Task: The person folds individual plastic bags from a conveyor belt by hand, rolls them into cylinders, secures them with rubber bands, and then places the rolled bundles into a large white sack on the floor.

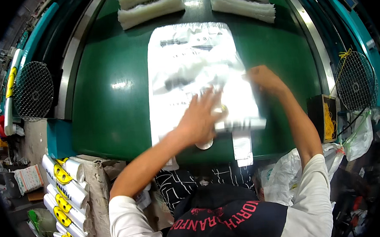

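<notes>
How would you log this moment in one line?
left hand: over white plastic; right hand: at plastic's right edge; plastic: on green surface

Your left hand and right hand look blurred; glare bleaches the white bag and spots the green worktop; fisheye distortion curves outer edges.

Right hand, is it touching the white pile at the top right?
Apart. The head view shows a strip of green table between the right hand and the white pile.
</notes>
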### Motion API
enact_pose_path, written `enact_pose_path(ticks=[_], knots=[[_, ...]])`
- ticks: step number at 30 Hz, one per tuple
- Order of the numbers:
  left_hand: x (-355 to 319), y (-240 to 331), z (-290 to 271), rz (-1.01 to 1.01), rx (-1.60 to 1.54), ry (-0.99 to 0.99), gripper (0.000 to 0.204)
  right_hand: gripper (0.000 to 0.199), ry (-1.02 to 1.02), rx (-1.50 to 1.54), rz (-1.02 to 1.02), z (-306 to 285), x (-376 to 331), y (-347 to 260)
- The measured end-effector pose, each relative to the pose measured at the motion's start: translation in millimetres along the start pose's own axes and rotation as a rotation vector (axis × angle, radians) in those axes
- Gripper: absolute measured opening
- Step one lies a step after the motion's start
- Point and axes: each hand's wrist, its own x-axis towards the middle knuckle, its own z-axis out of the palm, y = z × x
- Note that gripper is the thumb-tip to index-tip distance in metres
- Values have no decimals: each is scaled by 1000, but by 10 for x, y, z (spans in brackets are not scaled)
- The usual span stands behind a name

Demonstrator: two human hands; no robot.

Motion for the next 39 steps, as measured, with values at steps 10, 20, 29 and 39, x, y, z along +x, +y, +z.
enact_pose_path(ticks=[10, 20, 29, 39], knots=[[-561, -147, 328, -393, 58, 23, 69, 22, 72, -244, -488, 316, -516, -197], [-662, 159, 68, -176, 180, -8, 87, 63, 108, -899, -951, 1009, -1205, 41], [-643, -436, -379, -294, -26, -130, 34, 35, -263, -580, -536, 442, -549, -352], [-222, -483, -56, -187, 6, 275, 47, 54, -63, -360, -396, 607, 87, -28]])
